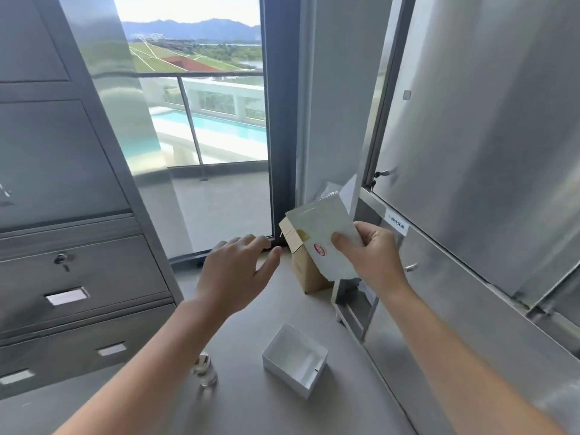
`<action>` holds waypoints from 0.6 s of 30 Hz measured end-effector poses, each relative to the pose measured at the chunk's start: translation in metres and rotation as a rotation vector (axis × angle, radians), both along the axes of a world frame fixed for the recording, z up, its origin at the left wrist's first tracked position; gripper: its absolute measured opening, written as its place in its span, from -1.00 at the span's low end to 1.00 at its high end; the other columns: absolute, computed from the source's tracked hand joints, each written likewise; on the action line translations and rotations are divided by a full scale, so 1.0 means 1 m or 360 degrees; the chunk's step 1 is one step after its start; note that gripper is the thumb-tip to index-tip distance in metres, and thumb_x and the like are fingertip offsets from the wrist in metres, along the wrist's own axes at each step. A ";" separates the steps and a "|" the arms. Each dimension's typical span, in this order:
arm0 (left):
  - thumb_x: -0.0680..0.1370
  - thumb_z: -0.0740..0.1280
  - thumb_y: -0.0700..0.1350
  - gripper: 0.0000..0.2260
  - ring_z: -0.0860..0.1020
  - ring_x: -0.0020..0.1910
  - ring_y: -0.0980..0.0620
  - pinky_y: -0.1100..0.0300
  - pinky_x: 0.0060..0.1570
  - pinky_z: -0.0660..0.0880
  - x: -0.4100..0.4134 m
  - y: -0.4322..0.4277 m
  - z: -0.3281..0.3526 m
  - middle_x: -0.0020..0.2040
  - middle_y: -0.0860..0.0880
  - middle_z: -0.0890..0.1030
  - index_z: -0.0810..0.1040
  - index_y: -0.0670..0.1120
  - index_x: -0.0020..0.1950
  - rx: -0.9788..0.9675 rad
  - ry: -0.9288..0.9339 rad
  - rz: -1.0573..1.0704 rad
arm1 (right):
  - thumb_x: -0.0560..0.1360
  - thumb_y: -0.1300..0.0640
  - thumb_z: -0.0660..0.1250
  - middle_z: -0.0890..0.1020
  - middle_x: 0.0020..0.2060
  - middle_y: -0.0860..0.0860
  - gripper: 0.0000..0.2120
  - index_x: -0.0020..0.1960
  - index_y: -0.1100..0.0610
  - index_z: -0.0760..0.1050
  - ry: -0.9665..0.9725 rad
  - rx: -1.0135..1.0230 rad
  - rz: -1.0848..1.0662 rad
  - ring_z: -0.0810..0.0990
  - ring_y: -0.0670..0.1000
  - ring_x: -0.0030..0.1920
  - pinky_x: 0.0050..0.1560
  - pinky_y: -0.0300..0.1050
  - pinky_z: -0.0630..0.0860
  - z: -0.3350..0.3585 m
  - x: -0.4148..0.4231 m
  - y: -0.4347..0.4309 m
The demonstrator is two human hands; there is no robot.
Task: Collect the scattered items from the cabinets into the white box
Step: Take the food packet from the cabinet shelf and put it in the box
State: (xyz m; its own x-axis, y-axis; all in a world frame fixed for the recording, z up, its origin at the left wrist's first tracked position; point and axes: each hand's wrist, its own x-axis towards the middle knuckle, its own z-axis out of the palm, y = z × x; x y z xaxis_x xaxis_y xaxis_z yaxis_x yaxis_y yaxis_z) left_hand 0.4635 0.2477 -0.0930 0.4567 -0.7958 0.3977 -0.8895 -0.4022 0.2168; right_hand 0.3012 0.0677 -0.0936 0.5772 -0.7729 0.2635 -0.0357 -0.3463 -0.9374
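Grey floor (251, 406), steel cabinets (78, 271), white box (282, 372).
Right hand (373, 255) pinches a pale packet (317, 227); left hand (235, 271) hovers, fingers loosely spread.

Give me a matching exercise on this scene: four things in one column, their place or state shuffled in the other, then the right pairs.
Things
1. white box
2. pale pouch with a red logo
3. glass jar
4. cardboard box

Places or states
A. held up by the right hand
B. on the floor beside the left forearm
C. upright on the floor, partly hidden behind the pouch
D. open-topped, on the floor

Pairs: 1-D, 2-A, 3-B, 4-C
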 end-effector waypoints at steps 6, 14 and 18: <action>0.58 -0.02 0.25 -0.52 0.57 -0.16 -0.07 0.15 -0.15 0.32 0.036 0.013 -0.011 -0.06 0.09 0.65 0.59 0.02 0.07 -0.0002 -0.0067 0.0328 | 0.54 0.03 0.45 0.73 -0.18 -0.21 -0.97 -0.04 -0.07 0.67 0.0022 0.0034 0.0350 0.68 -0.18 -0.17 -0.31 -0.31 0.54 -0.013 0.088 -0.011; 0.55 -0.15 0.28 -0.42 0.56 -0.09 -0.04 0.08 -0.04 0.40 0.111 0.022 -0.033 -0.05 0.06 0.62 0.56 0.00 0.07 0.0154 0.0004 0.0635 | 0.53 0.13 0.47 0.75 -0.17 -0.12 -0.93 -0.07 -0.03 0.69 0.0042 0.0184 0.0648 0.70 -0.11 -0.16 -0.23 -0.11 0.64 -0.045 0.197 -0.010; 0.57 -0.13 0.27 -0.47 0.55 -0.11 -0.02 0.06 -0.02 0.41 0.161 -0.005 -0.068 -0.06 0.08 0.60 0.54 0.02 0.05 0.0165 0.0103 0.0631 | 0.53 0.14 0.47 0.75 -0.17 -0.08 -0.96 -0.05 0.03 0.70 0.0090 0.0218 0.0625 0.70 -0.09 -0.17 -0.18 -0.02 0.63 -0.069 0.244 -0.032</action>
